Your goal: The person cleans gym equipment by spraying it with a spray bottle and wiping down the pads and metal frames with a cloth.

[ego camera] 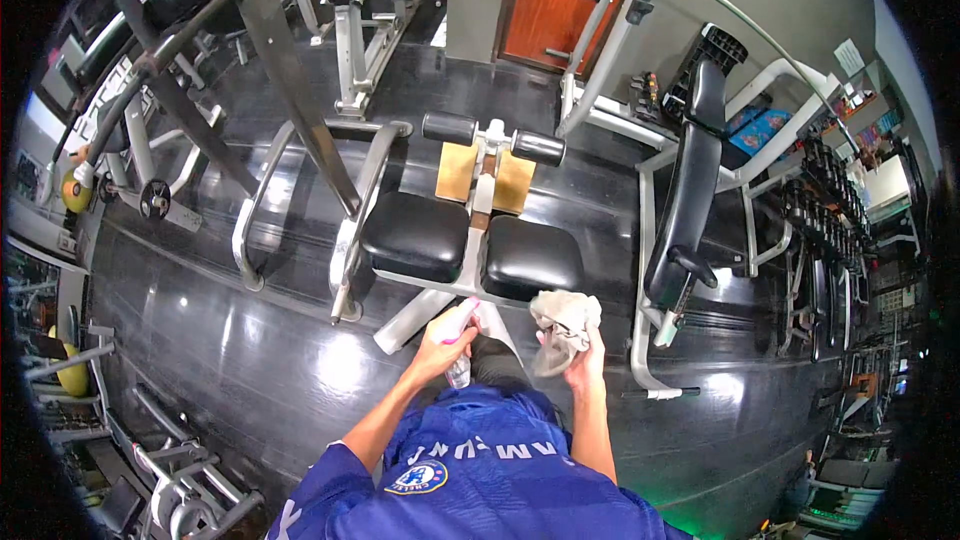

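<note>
My left hand (444, 343) is closed around a clear spray bottle (459, 373) with a pink and white top, held low in front of my body. In my right hand (588, 360) is a crumpled whitish cloth (564, 326), bunched up beside the front edge of the right black padded seat (534, 255). The left padded seat (416, 236) lies just beyond my left hand. Behind the two pads, black foam rollers (538, 148) sit on a grey metal post, with yellowish footplates (454, 171) below them.
A black inclined bench (686, 202) on a light metal frame stands to the right, with a dumbbell rack (825, 195) farther off. Curved metal machine legs (367, 202) stand at the left. A barbell (742, 7) crosses the upper right. The floor (285, 360) is dark and shiny.
</note>
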`<state>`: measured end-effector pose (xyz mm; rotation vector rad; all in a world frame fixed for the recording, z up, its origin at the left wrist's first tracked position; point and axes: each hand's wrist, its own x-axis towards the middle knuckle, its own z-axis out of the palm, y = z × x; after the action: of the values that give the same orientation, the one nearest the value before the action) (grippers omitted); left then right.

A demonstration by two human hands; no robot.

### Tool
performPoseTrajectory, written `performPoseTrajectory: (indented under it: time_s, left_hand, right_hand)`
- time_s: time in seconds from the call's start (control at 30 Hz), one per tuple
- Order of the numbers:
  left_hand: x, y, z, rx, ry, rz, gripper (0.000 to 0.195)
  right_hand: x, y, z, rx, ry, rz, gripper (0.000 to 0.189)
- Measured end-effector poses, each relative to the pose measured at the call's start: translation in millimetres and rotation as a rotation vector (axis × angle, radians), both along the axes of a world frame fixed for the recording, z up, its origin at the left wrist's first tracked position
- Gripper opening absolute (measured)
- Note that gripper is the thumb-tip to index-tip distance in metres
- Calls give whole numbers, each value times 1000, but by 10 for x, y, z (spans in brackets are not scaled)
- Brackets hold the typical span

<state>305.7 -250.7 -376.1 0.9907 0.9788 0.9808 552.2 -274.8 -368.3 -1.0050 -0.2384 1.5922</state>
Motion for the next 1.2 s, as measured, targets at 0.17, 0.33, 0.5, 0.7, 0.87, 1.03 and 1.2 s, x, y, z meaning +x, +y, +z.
performPoseTrajectory:
  time_s: [0.17, 0.33, 0.5, 0.7, 0.87, 1.03, 1.2]
  left_hand:
    - [-65, 176, -26, 57, 117, -53, 27]
    - [-23, 458, -75, 76, 237, -91, 42]
    - [97, 738, -11, 266, 295, -86, 35]
    - [193, 979, -122, 161, 691, -252, 30]
    - [321, 1073, -210, 111, 864, -208, 22]
    - [600, 1213, -60, 85, 920, -355, 26]
    - [854, 1294, -105, 177, 848, -487, 23]
  right_hand:
    - [152, 198, 47, 121, 538, -86, 78]
    - [316, 615, -8, 132, 442, -241, 68]
    - [382, 930, 47, 234, 359, -224, 62]
    - [597, 1111, -113, 127, 470, -110, 64]
    - [825, 1122, -184, 125, 451, -152, 66]
    - [1044, 1109, -273, 87, 376, -181, 65]
    - [1076, 1119, -324, 95, 389, -275, 66]
